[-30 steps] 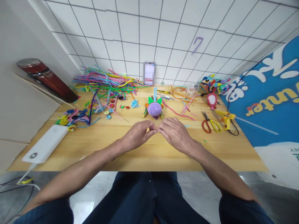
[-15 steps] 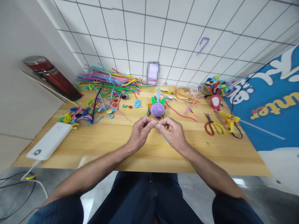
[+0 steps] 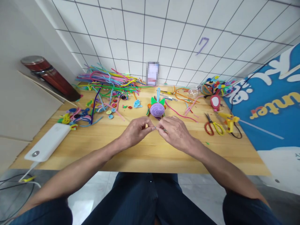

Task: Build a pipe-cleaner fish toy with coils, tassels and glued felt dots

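My left hand (image 3: pixel 138 130) and my right hand (image 3: pixel 173 131) meet fingertip to fingertip above the table, both pinching a thin light-blue pipe cleaner (image 3: pixel 155 127). Only a tiny bit of it shows; the fingers hide the rest. Just beyond the fingertips sits a purple coiled craft figure (image 3: pixel 157 110), topped with green pointed pieces and a light-blue loop. Orange and green bits stick out at its sides.
A heap of colourful pipe cleaners (image 3: pixel 107 78) lies at the back left, with buttons and scraps before it. A white power bank (image 3: pixel 48 142) rests at the left edge. Scissors (image 3: pixel 213 126) and a yellow glue gun (image 3: pixel 231 122) are on the right. A phone (image 3: pixel 152 73) leans against the wall.
My right hand has turned more palm-down, and the blue strip that showed below it is now mostly hidden. My left hand has shifted slightly left, its wrist lower and flatter.
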A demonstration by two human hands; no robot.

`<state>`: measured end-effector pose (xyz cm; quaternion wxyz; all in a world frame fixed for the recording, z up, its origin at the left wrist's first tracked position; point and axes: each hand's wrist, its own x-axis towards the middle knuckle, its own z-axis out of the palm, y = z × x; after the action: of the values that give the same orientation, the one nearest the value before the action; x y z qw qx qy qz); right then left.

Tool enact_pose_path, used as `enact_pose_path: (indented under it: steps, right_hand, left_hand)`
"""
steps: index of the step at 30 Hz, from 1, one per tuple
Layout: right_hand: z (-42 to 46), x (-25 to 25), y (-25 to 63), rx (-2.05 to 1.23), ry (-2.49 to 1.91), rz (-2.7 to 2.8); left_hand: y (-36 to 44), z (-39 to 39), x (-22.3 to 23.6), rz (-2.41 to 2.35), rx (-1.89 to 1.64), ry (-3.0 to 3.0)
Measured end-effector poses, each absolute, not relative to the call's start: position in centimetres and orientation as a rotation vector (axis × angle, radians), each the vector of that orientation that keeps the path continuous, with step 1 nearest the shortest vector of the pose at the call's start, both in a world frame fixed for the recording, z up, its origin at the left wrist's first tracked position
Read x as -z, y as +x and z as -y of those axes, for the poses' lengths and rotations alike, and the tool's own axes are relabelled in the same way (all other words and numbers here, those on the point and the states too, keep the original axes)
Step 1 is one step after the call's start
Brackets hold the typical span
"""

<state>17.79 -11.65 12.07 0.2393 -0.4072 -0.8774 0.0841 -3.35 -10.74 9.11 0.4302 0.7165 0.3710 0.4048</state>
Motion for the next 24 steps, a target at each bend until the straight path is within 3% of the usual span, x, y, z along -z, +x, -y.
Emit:
enact_pose_path:
  steps: [5,8,17,20,24]
  right_hand:
    - [12.2,-9.5,17.2,-1.017,-1.182,1.83]
    - [11.8,-8.4,17.3,-1.208,-1.208,1.721]
    - [10.8,-11.6,18.0,-0.667,-1.22,2.325]
    - [11.0,-11.7,17.8,-0.548,-1.195,2.384]
    - [11.3,-11.1,17.9,-0.626,-1.204,2.265]
  left_hand:
    - [-1.7,12.4,-6.7,-0.881,-1.107,1.067]
    - [-1.8,12.4,-6.0,-0.896,-1.041,0.988]
    - [-4.3,10.4,-9.4,-0.968,-0.842,2.02]
    - [-4.1,10.2,-9.2,-0.968,-0.809,2.076]
    - [-3.9,10.4,-8.6,-0.973,-0.852,1.989]
